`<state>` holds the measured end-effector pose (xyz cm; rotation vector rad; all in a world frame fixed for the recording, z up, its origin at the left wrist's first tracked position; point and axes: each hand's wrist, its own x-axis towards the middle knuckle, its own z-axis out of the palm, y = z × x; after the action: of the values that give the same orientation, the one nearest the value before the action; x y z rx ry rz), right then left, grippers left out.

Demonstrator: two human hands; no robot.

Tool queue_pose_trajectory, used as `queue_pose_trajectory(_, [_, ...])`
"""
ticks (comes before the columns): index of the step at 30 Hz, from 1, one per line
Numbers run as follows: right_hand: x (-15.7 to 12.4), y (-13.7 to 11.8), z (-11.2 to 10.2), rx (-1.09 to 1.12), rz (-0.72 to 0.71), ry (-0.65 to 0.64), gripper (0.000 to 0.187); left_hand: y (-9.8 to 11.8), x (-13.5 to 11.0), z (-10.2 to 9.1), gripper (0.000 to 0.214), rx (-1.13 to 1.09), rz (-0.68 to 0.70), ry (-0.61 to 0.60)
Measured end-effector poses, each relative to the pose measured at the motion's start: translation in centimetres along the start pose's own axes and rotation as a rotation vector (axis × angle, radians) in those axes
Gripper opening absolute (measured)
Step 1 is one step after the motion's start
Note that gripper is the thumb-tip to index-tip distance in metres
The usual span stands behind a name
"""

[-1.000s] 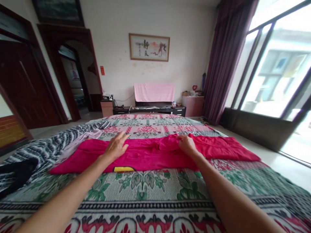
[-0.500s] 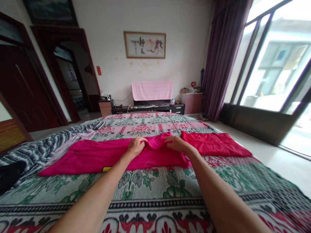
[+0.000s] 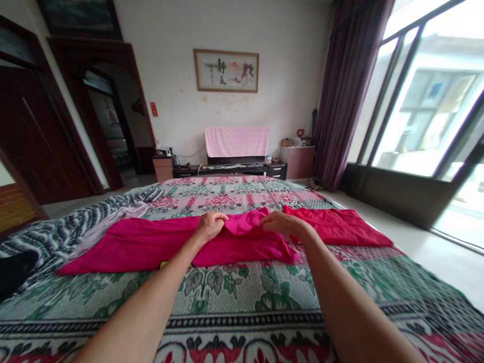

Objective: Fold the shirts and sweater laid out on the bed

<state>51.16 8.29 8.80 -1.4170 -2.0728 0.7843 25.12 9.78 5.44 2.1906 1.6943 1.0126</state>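
A bright pink garment [image 3: 151, 244] lies stretched across a bed covered by a green, red and white flowered blanket [image 3: 234, 297]. My left hand [image 3: 210, 226] is closed, pinching a fold of the pink cloth near its middle. My right hand [image 3: 280, 223] rests a little to the right with its fingers curled onto the same bunched fold. A small yellow patch [image 3: 163, 263] shows at the garment's near edge beside my left forearm.
A black-and-white striped cloth [image 3: 56, 227] and a pale lilac one [image 3: 113, 222] lie at the bed's left. Beyond the bed stand a low dark cabinet [image 3: 234, 170] with a pink towel [image 3: 236, 141], a door at the left, and a big window with curtains [image 3: 348, 91] at the right.
My left hand slid right from the garment's left part and closed on the cloth. My right hand shifted slightly left, so both hands now meet at the bunched middle fold.
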Motion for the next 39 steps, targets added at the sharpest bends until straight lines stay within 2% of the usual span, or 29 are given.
queue_pose_trajectory(2, [0.2,0.4,-0.4,0.005,0.062,0.04,0.024,0.3,-0.3,-0.3,0.03,0.059,0.022,-0.007])
queue_pose_trajectory(5, [0.4,0.8,-0.8,-0.103,0.149,0.303,0.033,0.5,-0.4,-0.4,0.031,0.096,0.044,0.064])
queue_pose_trajectory(7, [0.6,0.9,-0.7,-0.177,0.143,0.419,0.036,0.3,-0.3,-0.2,0.034,0.092,0.092,0.075])
queue_pose_trajectory(9, [0.8,1.2,-0.3,-0.206,0.092,0.468,0.039,-0.1,-0.2,-0.1,0.038,0.079,0.159,0.058])
queue_pose_trajectory(11, [1.0,1.7,0.4,-0.225,0.032,0.454,0.044,-0.8,-0.1,0.0,0.042,0.078,0.201,0.035])
queue_pose_trajectory(13, [1.2,2.3,1.3,-0.272,-0.01,0.381,0.046,-1.5,-0.1,0.1,0.042,0.088,0.214,0.008])
queue_pose_trajectory(15, [1.2,2.7,2.2,-0.356,-0.022,0.285,0.045,-2.0,-0.1,0.1,0.04,0.099,0.219,-0.026])
queue_pose_trajectory(17, [1.3,2.4,2.8,-0.43,-0.015,0.266,0.042,-2.2,-0.1,0.1,0.035,0.105,0.213,-0.046])
queue_pose_trajectory(19, [1.4,1.2,3.5,-0.445,-0.08,0.323,0.039,-2.2,-0.1,0.1,0.028,0.104,0.188,-0.046])
queue_pose_trajectory(21, [1.4,-0.5,4.4,-0.412,-0.224,0.354,0.033,-2.1,0.0,0.3,0.022,0.102,0.16,-0.035])
queue_pose_trajectory(23, [1.4,-2.3,5.7,-0.387,-0.328,0.305,0.028,-2.0,0.1,0.5,0.019,0.105,0.149,-0.027])
queue_pose_trajectory(24, [1.4,-3.0,6.5,-0.391,-0.332,0.276,0.029,-1.9,0.2,0.5,0.019,0.107,0.148,-0.022])
queue_pose_trajectory(26, [1.4,-3.7,7.9,-0.422,-0.298,0.247,0.029,-1.7,0.2,0.5,0.018,0.101,0.142,0.002])
queue_pose_trajectory(28, [1.7,-3.8,8.8,-0.44,-0.257,0.26,0.019,-1.4,0.1,0.2,0.016,0.092,0.125,0.044])
queue_pose_trajectory(31, [2.3,-3.3,9.0,-0.366,-0.145,0.323,0.022,-0.7,-0.1,-0.7,0.017,0.074,0.115,0.049])
queue_pose_trajectory(35, [2.9,-3.0,8.3,-0.235,0.02,0.366,0.026,-0.3,-0.5,-1.6,0.022,0.14,0.101,-0.163])
queue_pose_trajectory(39, [3.1,-2.9,8.0,-0.19,0.022,0.371,0.027,-0.5,-0.6,-1.9,0.027,0.304,0.132,-0.291])
